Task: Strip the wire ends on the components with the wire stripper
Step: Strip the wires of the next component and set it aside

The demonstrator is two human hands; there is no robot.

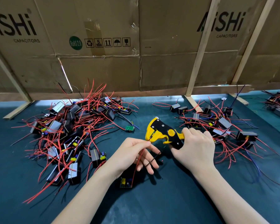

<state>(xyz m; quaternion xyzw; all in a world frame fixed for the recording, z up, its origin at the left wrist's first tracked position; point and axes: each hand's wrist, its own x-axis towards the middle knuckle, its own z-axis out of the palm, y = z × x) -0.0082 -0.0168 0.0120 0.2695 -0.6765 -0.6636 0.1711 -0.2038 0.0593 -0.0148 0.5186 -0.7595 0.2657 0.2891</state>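
Your right hand is wrapped around the handles of the yellow and black wire stripper, which is held above the middle of the dark green table, its head pointing left. Your left hand pinches a red wire between thumb and forefinger right at the stripper's yellow jaws, with the wire end fed into them; the other fingers are spread loosely, and a thin black wire crosses them. The red wire runs down to a small circuit board with a yellow capacitor, lying on the table under your left wrist.

Toward the left edge of the table sits a large pile of components, black and grey blocks tangled in red wires, with a loose green board at its right fringe. A smaller pile spreads just beyond your right hand, and a third heap lies at the far right edge.

Along the far edge stands a cardboard wall braced by wooden battens. It reads "AiSHi CAPACITORS" twice, at left and right, and between them a green round "RoHS 2.0" mark beside a row of handling symbols, one with the number 5.
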